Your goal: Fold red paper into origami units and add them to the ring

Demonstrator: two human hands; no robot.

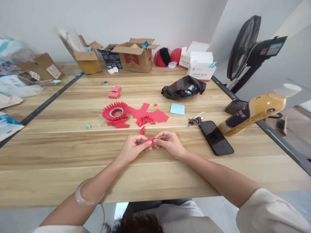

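Note:
Both hands meet over the wooden table (73, 155), pinching a small piece of red paper (151, 140) between thumbs and fingers. My left hand (134, 147) grips its left end and my right hand (170, 144) its right end; the fingers hide part of the paper. Just beyond them is a small folded red paper piece (142, 130). Farther off lie loose and crumpled red paper sheets (159, 116). To their left sits a spiky ring of folded red paper (105, 111) with a light blue inner band, beside red paper strips (121, 125).
On the right are a blue sticky pad (177, 109), keys (193, 121), a black phone (216, 138) and a leaning bottle (255, 110). Behind lie a black plastic bag (175, 88) and red paper stacks (114, 94). Cardboard boxes (136, 61) line the back; a fan (244, 48) stands right.

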